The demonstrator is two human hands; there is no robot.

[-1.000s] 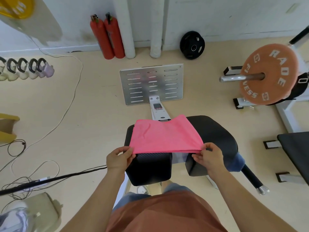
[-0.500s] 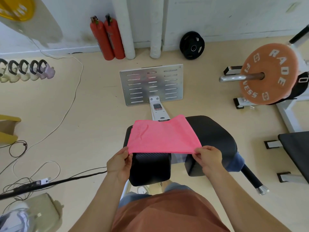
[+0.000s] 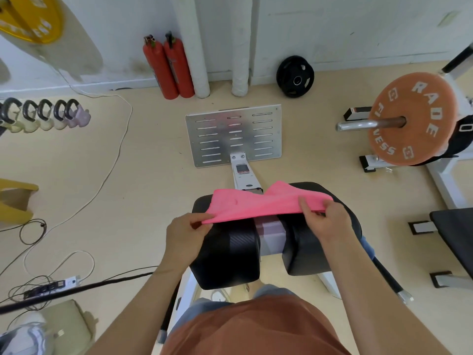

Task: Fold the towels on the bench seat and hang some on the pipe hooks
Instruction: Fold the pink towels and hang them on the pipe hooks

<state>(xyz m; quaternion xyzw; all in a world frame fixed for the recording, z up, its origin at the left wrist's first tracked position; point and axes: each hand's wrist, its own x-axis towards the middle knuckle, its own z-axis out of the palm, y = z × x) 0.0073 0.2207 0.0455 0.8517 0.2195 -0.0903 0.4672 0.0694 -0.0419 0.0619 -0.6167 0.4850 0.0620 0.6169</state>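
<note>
Item: pink towel (image 3: 258,204). Soft, light and limp; it is sagging between holds and is probably best taken at the corners. It is hanging just over the black bench seat (image 3: 225,254). Left hand (image 3: 184,239) is pinching the near left corner; right hand (image 3: 325,221) is clamping the right edge.

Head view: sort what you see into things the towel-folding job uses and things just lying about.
In use:
pink cloth towel
black padded bench seat
left hand and right hand, pinching it

Lying about:
two red fire extinguishers
round black weight plate
orange barbell plate
</note>
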